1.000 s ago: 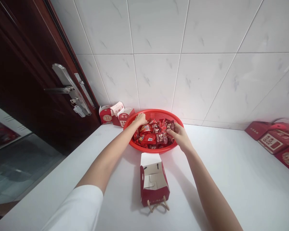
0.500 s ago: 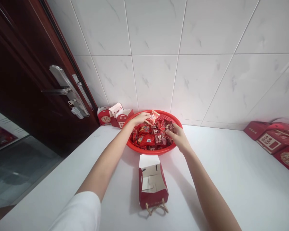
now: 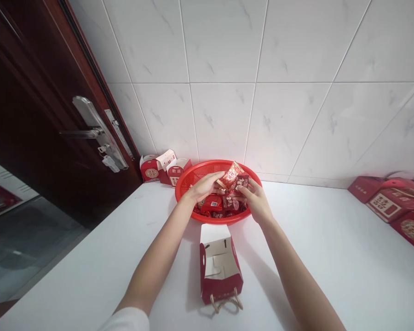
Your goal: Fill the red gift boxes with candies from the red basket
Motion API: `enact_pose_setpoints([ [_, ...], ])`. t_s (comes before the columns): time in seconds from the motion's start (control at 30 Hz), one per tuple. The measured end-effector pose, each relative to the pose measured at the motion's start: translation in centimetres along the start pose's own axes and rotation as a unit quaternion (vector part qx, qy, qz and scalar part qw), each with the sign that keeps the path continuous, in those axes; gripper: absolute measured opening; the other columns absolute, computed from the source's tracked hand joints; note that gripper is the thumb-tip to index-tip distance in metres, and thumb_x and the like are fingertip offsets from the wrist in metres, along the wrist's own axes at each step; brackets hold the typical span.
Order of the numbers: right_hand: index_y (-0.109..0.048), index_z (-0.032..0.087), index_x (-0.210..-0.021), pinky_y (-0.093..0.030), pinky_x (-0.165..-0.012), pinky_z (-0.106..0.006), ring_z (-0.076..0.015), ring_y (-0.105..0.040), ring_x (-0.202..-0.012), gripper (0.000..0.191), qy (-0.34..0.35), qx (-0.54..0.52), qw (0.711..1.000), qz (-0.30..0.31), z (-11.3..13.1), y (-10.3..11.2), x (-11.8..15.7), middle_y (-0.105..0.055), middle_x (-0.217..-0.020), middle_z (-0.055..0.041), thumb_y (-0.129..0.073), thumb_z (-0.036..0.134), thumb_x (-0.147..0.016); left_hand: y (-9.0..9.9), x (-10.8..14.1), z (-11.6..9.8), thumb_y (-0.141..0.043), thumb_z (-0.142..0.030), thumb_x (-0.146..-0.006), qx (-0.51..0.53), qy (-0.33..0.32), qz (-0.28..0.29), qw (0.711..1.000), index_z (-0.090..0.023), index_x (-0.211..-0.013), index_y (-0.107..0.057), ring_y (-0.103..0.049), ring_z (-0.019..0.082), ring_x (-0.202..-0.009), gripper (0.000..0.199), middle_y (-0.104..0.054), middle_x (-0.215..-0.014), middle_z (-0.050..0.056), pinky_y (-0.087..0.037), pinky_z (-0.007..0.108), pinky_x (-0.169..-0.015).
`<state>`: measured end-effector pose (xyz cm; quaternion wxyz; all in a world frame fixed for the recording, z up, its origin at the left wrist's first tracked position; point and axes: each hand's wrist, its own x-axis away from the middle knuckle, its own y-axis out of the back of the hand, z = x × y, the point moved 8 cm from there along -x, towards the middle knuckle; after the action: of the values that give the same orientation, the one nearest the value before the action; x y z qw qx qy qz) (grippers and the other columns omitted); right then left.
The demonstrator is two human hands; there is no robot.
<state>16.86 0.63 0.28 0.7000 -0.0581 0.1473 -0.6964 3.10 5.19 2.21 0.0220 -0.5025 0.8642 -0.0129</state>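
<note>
My left hand (image 3: pixel 204 186) is closed on a shiny red-and-gold snack packet (image 3: pixel 232 173) above the basket. Close beside it, my right hand (image 3: pixel 258 200) grips a dark red snack packet (image 3: pixel 242 181) between thumb and fingers; the two packets overlap in view. Under both hands stands a red plastic basket (image 3: pixel 179 188) with a perforated wall, holding several red wrapped snacks (image 3: pixel 212 202). Nearer to me, between my forearms, a small dark red gift box (image 3: pixel 221 289) lies with its top open, showing a white inside and a twine handle.
More red gift boxes (image 3: pixel 175 173) stand against the tiled wall (image 3: pixel 224 124) at the back left. Others (image 3: pixel 388 202) with twine handles sit at the right of the white table (image 3: pixel 331 257). A dark wooden door (image 3: pixel 37 92) is on the left.
My left hand has moved right with the red-and-gold packet, bringing it up against the dark red packet. My right hand has lifted that packet slightly and stays over the basket's right side.
</note>
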Motion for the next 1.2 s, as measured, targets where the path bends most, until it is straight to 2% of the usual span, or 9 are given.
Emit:
enact_pose_setpoints([
  [0.17, -0.063, 0.024, -0.098, -0.061, -0.079, -0.042, -0.0225, -0.072, -0.074, 0.033, -0.013, -0.011, 1.000, 0.009, -0.2, -0.7, 0.3, -0.072, -0.088, -0.0009, -0.074, 0.034, -0.069, -0.5, 1.0, 0.5, -0.077, -0.040, -0.077, -0.049, -0.033, -0.002, 0.998, -0.021, -0.120, -0.070, -0.067, 0.025, -0.106, 0.048, -0.073, -0.116, 0.009, -0.054, 0.038, -0.090],
  [0.33, -0.066, 0.026, -0.101, -0.060, -0.082, -0.041, -0.0224, -0.069, -0.086, 0.034, -0.026, -0.059, 0.997, 0.030, -0.3, -1.3, 0.3, -0.072, -0.093, -0.0003, -0.068, 0.024, -0.066, -0.7, 1.6, -0.9, -0.080, -0.037, -0.075, -0.201, -0.143, -0.083, 0.966, -0.022, -0.119, -0.068, -0.062, 0.027, -0.117, 0.048, -0.068, -0.125, 0.008, -0.048, 0.037, -0.101],
  [0.47, -0.068, 0.024, -0.091, -0.060, -0.082, -0.040, -0.0205, -0.066, -0.085, 0.026, -0.030, -0.099, 0.994, 0.039, -0.2, -1.4, 0.3, -0.070, -0.089, 0.0001, -0.071, 0.025, -0.065, -1.3, 2.4, -2.0, -0.078, -0.031, -0.077, -0.257, -0.180, -0.121, 0.942, -0.024, -0.120, -0.067, -0.059, 0.027, -0.123, 0.045, -0.068, -0.127, 0.006, -0.045, 0.038, -0.105],
  [0.57, -0.067, 0.024, -0.090, -0.060, -0.080, -0.038, -0.0206, -0.067, -0.085, 0.026, -0.016, -0.090, 0.995, 0.026, 0.0, -1.2, 0.4, -0.070, -0.091, -0.0009, -0.079, 0.032, -0.068, -1.4, 2.8, -2.3, -0.079, -0.029, -0.075, -0.264, -0.176, -0.128, 0.940, -0.026, -0.127, -0.064, -0.058, 0.028, -0.123, 0.054, -0.067, -0.128, 0.006, -0.046, 0.039, -0.103],
  [0.67, -0.067, 0.024, -0.094, -0.059, -0.080, -0.037, -0.0217, -0.068, -0.089, 0.034, 0.002, -0.078, 0.997, 0.010, 0.4, -0.9, 0.5, -0.073, -0.096, -0.0021, -0.084, 0.037, -0.067, -0.8, 2.7, -2.0, -0.080, -0.032, -0.072, -0.246, -0.144, -0.131, 0.949, -0.023, -0.136, -0.058, -0.063, 0.028, -0.112, 0.068, -0.068, -0.120, 0.009, -0.051, 0.039, -0.096],
  [0.77, -0.068, 0.024, -0.103, -0.059, -0.079, -0.036, -0.0232, -0.069, -0.093, 0.044, 0.006, -0.070, 0.997, 0.014, 0.5, -1.0, 0.5, -0.074, -0.102, -0.0037, -0.086, 0.038, -0.065, -0.3, 2.4, -1.6, -0.075, -0.035, -0.077, -0.197, -0.126, -0.113, 0.966, -0.015, -0.129, -0.063, -0.067, 0.027, -0.102, 0.057, -0.071, -0.112, 0.011, -0.055, 0.040, -0.090],
  [0.87, -0.069, 0.023, -0.100, -0.059, -0.076, -0.035, -0.0228, -0.069, -0.091, 0.042, 0.004, -0.071, 0.997, 0.003, 0.4, -0.8, 0.4, -0.074, -0.098, -0.0035, -0.086, 0.039, -0.065, -0.1, 2.3, -1.7, -0.072, -0.036, -0.080, -0.154, -0.134, -0.095, 0.974, -0.012, -0.117, -0.070, -0.067, 0.028, -0.106, 0.044, -0.072, -0.115, 0.013, -0.054, 0.041, -0.093],
  [1.07, -0.071, 0.023, -0.089, -0.060, -0.082, -0.040, -0.0247, -0.069, -0.095, 0.032, -0.007, -0.100, 0.994, -0.037, -0.3, 0.0, 0.1, -0.074, -0.094, -0.0044, -0.082, 0.044, -0.068, 1.0, 2.5, -2.1, -0.070, -0.036, -0.083, -0.168, -0.170, -0.158, 0.958, -0.013, -0.114, -0.071, -0.069, 0.026, -0.104, 0.038, -0.074, -0.113, 0.011, -0.055, 0.038, -0.092],
  [1.2, -0.072, 0.026, -0.099, -0.058, -0.092, -0.042, -0.0253, -0.068, -0.105, 0.036, 0.007, -0.098, 0.995, 0.004, 0.2, -0.9, 0.3, -0.074, -0.106, -0.0036, -0.081, 0.044, -0.070, 0.4, 2.4, -2.0, -0.068, -0.037, -0.084, -0.183, -0.183, -0.160, 0.953, -0.014, -0.113, -0.070, -0.069, 0.025, -0.100, 0.037, -0.074, -0.109, 0.011, -0.055, 0.037, -0.090],
])
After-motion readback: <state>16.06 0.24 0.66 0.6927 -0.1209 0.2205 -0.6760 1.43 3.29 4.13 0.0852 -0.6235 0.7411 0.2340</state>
